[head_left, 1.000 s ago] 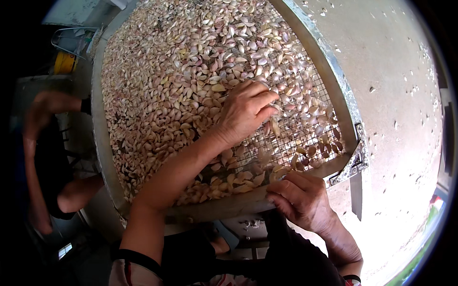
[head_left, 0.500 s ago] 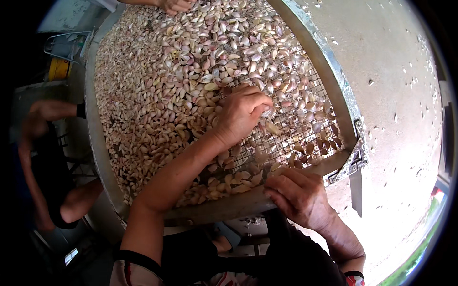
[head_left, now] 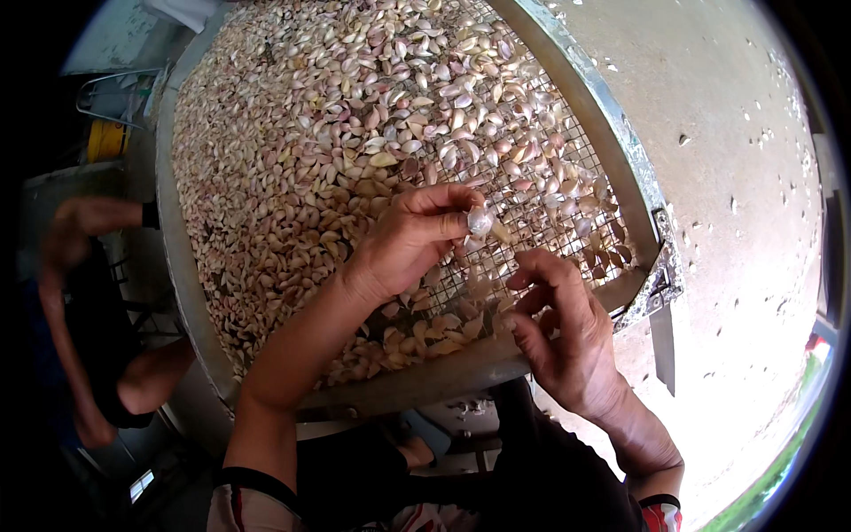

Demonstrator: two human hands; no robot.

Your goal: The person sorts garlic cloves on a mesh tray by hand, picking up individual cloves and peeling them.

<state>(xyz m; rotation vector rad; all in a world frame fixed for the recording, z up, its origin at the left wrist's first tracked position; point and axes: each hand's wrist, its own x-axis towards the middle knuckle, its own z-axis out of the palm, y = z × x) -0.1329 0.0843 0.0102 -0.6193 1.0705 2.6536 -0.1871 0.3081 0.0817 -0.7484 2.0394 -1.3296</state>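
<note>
Between thumb and fingers of my left hand (head_left: 417, 232) is a small whitish garlic bulb (head_left: 480, 221), with a pale stalk-like piece sticking out beside it. The hand is above the mesh, and its palm side is hidden. My right hand (head_left: 563, 332) hovers over the frame's near edge, to the right of the bulb. Its fingers are curled but apart, with nothing seen in them. Loose garlic cloves (head_left: 310, 168), pinkish and tan, cover most of the wire mesh (head_left: 581, 151), thinning out toward the right.
A raised metal frame (head_left: 612, 102) borders the mesh, with a bracket (head_left: 660, 284) at its near right corner. Concrete floor (head_left: 709, 151) with scattered bits lies to the right. At the left sits another person (head_left: 93, 310). A yellow container (head_left: 107, 142) is behind.
My left hand has turned and raised the garlic bulb into sight. My right hand has lifted off the frame edge and opened toward it. The other person's hand at the far edge has left view.
</note>
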